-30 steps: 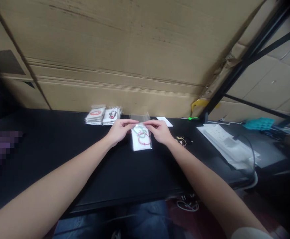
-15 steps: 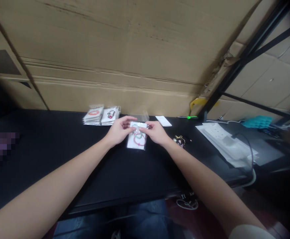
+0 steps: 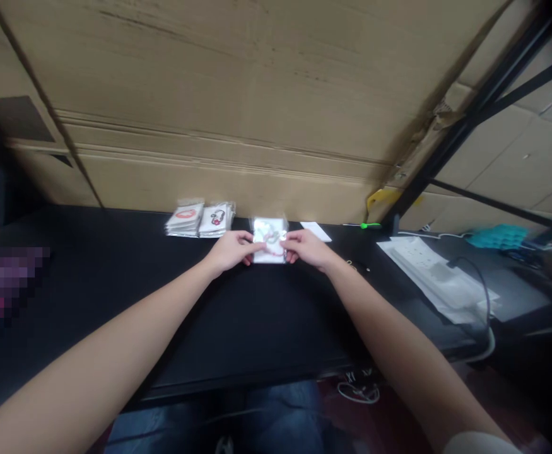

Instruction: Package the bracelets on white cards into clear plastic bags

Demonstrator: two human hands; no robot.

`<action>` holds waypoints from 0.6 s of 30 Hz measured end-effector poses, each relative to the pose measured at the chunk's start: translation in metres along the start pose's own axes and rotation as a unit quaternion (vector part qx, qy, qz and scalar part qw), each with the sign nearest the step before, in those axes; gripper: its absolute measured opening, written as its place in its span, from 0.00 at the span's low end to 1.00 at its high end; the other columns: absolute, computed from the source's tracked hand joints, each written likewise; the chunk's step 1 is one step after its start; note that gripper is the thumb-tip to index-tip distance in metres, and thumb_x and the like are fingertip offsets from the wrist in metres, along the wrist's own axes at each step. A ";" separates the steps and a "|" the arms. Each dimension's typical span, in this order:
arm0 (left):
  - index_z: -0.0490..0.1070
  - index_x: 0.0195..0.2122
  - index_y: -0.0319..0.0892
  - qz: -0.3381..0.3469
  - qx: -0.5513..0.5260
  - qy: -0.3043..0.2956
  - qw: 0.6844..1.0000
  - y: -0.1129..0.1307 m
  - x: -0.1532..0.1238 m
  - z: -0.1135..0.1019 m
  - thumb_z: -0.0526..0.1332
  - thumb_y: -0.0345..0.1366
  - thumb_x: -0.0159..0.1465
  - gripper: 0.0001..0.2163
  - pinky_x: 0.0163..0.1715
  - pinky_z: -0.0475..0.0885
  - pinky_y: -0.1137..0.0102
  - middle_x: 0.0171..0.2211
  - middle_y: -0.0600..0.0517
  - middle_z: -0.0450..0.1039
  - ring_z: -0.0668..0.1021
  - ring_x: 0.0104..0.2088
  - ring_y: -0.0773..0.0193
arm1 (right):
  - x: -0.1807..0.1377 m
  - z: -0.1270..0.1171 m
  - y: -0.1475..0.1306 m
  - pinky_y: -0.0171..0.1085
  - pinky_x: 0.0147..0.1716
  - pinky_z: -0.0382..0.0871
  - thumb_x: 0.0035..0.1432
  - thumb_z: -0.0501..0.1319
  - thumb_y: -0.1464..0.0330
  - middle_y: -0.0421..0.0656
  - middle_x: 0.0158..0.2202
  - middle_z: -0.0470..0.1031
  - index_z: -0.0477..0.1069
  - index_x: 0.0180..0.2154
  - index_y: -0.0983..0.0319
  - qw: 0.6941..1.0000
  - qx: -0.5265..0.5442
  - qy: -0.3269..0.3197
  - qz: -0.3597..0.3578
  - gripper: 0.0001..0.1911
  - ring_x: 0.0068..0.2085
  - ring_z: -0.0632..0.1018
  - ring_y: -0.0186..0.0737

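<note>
A clear plastic packet lies on the black table near its far edge, holding a white card with red and green cords. My left hand grips its left side, and my right hand grips its right side. Fingers and glare hide part of the cords. Left of the packet, close to my left hand, are two stacks of sealed card packets, each showing a red design.
A small white slip lies beyond my right hand. A stack of white papers with a black cable lies to the right, near a teal object. Cardboard sheets and a black metal frame stand behind the table.
The packet has slid toward the table's far edge with both hands. Its plastic now lies closer around the card, with no flap standing up behind it.
</note>
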State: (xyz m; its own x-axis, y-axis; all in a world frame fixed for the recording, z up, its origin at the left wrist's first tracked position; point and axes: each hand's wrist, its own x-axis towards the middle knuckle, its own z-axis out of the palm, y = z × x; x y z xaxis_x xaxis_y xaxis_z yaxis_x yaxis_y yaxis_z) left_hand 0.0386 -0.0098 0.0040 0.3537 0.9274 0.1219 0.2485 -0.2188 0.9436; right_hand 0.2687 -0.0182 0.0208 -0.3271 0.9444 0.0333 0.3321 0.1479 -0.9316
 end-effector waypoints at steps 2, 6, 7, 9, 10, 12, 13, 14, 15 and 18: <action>0.75 0.27 0.40 0.007 0.096 -0.052 0.994 0.001 -0.001 -0.002 0.66 0.50 0.51 0.16 0.22 0.65 0.71 0.21 0.51 0.74 0.72 0.20 0.66 | 0.014 -0.006 -0.006 0.29 0.19 0.65 0.54 0.63 0.64 0.41 0.21 0.71 0.71 0.27 0.64 0.997 0.029 0.077 -0.003 0.10 0.21 0.71 0.30; 0.75 0.22 0.42 0.105 0.216 -0.103 0.965 0.003 -0.005 0.000 0.63 0.47 0.55 0.14 0.25 0.62 0.72 0.20 0.53 0.73 0.72 0.22 0.67 | 0.060 0.013 -0.031 0.28 0.14 0.58 0.52 0.64 0.66 0.42 0.22 0.71 0.71 0.25 0.64 0.997 0.071 0.016 0.035 0.09 0.20 0.67 0.28; 0.75 0.23 0.42 0.120 0.231 -0.105 0.960 0.002 -0.006 0.001 0.62 0.46 0.56 0.13 0.25 0.62 0.72 0.20 0.54 0.73 0.72 0.22 0.67 | 0.075 0.025 -0.038 0.28 0.14 0.57 0.52 0.64 0.67 0.42 0.22 0.71 0.71 0.25 0.65 0.997 0.060 -0.010 0.040 0.09 0.20 0.66 0.27; 0.76 0.25 0.42 0.134 0.247 -0.107 0.954 0.002 -0.007 0.002 0.61 0.45 0.57 0.12 0.25 0.61 0.71 0.21 0.54 0.73 0.72 0.22 0.66 | 0.106 0.050 -0.051 0.28 0.14 0.56 0.54 0.63 0.67 0.43 0.23 0.72 0.71 0.24 0.65 0.998 0.030 -0.016 0.045 0.10 0.19 0.66 0.26; 0.76 0.26 0.43 0.138 0.248 -0.109 0.953 0.002 -0.007 0.003 0.61 0.45 0.58 0.12 0.25 0.61 0.71 0.22 0.54 0.74 0.72 0.23 0.66 | 0.120 0.060 -0.058 0.28 0.15 0.57 0.55 0.62 0.66 0.43 0.23 0.73 0.71 0.25 0.65 0.999 0.009 -0.003 0.047 0.10 0.19 0.66 0.26; 0.76 0.28 0.43 0.140 0.241 -0.114 0.953 0.001 -0.008 0.002 0.60 0.44 0.59 0.11 0.27 0.62 0.71 0.23 0.54 0.74 0.73 0.24 0.65 | 0.140 0.072 -0.067 0.29 0.16 0.59 0.57 0.61 0.63 0.43 0.23 0.73 0.70 0.26 0.65 0.998 -0.025 0.028 0.044 0.13 0.20 0.67 0.28; 0.76 0.28 0.43 0.142 0.239 -0.115 0.954 0.001 -0.008 0.002 0.60 0.43 0.59 0.11 0.27 0.63 0.71 0.24 0.53 0.75 0.74 0.25 0.65 | 0.146 0.072 -0.069 0.30 0.16 0.59 0.57 0.61 0.61 0.44 0.24 0.74 0.71 0.27 0.65 0.998 -0.041 0.038 0.043 0.14 0.20 0.68 0.29; 0.76 0.29 0.43 0.145 0.239 -0.112 0.954 0.000 -0.008 0.001 0.60 0.43 0.60 0.11 0.28 0.63 0.71 0.24 0.53 0.74 0.74 0.25 0.64 | 0.147 0.067 -0.069 0.31 0.17 0.60 0.56 0.61 0.59 0.45 0.24 0.74 0.71 0.27 0.65 0.996 -0.067 0.048 0.038 0.15 0.20 0.69 0.30; 0.76 0.29 0.43 0.152 0.243 -0.104 0.952 0.000 -0.008 0.001 0.59 0.42 0.60 0.10 0.29 0.64 0.71 0.24 0.53 0.74 0.74 0.25 0.64 | 0.143 0.058 -0.068 0.32 0.18 0.62 0.56 0.61 0.57 0.45 0.24 0.74 0.72 0.28 0.65 0.992 -0.110 0.060 0.025 0.16 0.20 0.70 0.32; 0.75 0.33 0.43 0.200 0.272 -0.060 0.939 -0.004 -0.006 0.004 0.58 0.40 0.61 0.09 0.35 0.67 0.68 0.30 0.51 0.74 0.75 0.31 0.62 | 0.110 0.010 -0.049 0.36 0.27 0.67 0.56 0.58 0.53 0.46 0.28 0.77 0.75 0.31 0.62 0.954 -0.270 0.130 -0.025 0.19 0.26 0.75 0.38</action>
State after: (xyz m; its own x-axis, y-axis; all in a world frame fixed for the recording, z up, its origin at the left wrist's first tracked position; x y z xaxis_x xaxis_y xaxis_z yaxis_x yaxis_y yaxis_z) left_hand 0.0385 -0.0156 -0.0020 0.6074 0.7042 0.3676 0.4871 -0.6957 0.5279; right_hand 0.2081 0.0752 0.0667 -0.1470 0.9625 0.2281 0.7520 0.2586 -0.6064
